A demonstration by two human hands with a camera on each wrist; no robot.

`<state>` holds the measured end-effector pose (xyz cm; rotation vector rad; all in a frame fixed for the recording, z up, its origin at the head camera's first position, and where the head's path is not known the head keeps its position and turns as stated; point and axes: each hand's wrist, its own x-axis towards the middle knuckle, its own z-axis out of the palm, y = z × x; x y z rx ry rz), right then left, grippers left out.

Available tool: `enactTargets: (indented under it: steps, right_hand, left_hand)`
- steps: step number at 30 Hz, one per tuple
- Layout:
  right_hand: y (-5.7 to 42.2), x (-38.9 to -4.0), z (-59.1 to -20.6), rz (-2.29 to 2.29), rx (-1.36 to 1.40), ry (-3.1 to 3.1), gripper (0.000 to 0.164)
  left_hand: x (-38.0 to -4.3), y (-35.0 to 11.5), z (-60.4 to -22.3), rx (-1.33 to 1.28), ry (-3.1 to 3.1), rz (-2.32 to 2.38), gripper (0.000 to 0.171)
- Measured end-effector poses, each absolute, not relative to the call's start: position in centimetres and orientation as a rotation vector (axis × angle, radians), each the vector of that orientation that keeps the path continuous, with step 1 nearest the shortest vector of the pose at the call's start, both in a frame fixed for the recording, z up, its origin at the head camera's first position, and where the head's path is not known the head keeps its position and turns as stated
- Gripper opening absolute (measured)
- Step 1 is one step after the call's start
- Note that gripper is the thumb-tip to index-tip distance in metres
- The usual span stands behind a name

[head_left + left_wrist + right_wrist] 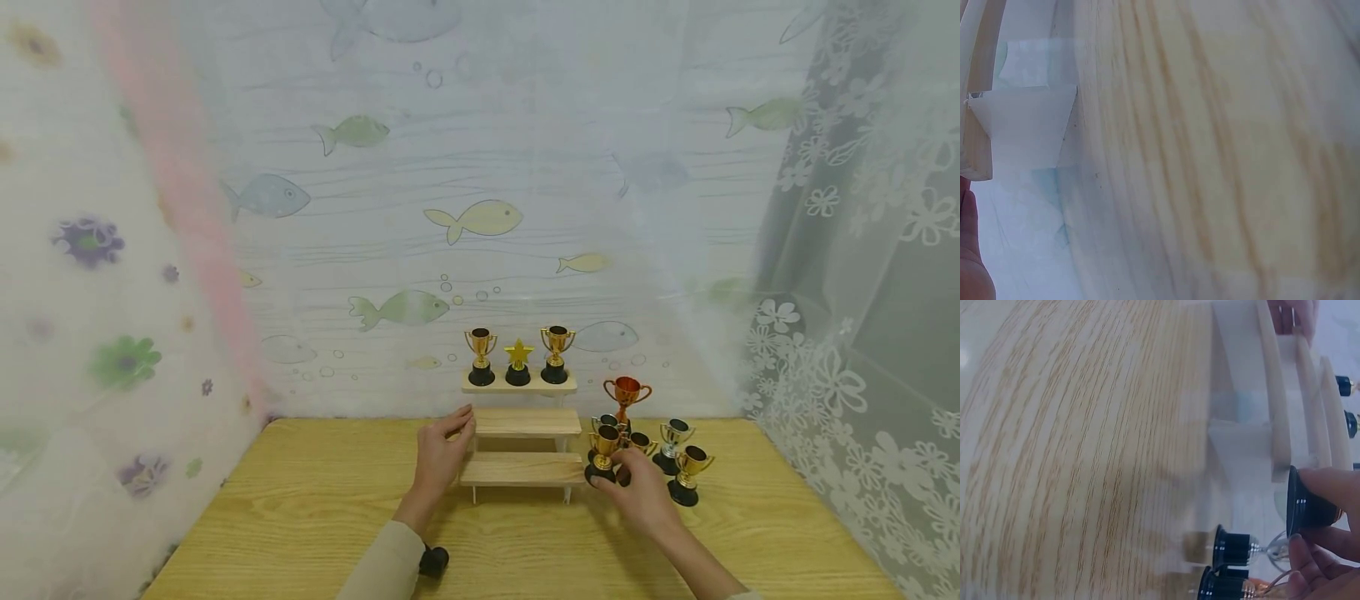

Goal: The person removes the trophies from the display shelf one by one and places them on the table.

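A three-tier wooden display stand (521,471) with white supports stands on the table. My left hand (442,450) holds the left end of its middle shelf (525,422), fingertips at the edge. My right hand (641,492) pinches a gold trophy cup (606,440) by its black base (1313,503), close to the right end of the lowest shelf. On the top shelf stand a gold cup (481,350), a gold star trophy (518,358) and another gold cup (557,348). In the left wrist view, fingers (969,228) show just below a shelf end.
Right of the stand are a red-bronze cup (627,396), a silver cup (675,437), a gold cup (692,471) and others partly hidden behind my right hand. A small black object (433,561) lies beside my left sleeve. Fish-printed curtain (405,250) hangs behind the table (300,500).
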<state>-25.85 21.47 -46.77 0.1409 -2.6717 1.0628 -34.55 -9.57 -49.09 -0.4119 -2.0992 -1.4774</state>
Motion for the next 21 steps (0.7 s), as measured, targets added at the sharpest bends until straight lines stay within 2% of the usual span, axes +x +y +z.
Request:
enactTargets:
  steps: [12, 21]
  right_hand:
    - [21.7, -26.3, -47.4, 1.096, 0.065, -2.718, 0.039]
    - [21.9, -26.8, -48.6, 1.01, 0.094, -2.691, 0.029]
  left_hand:
    - [-34.6, -9.5, -49.1, -0.398, -2.092, -1.465, 0.02]
    - [-34.6, -9.5, -49.1, -0.4, -2.099, -1.461, 0.02]
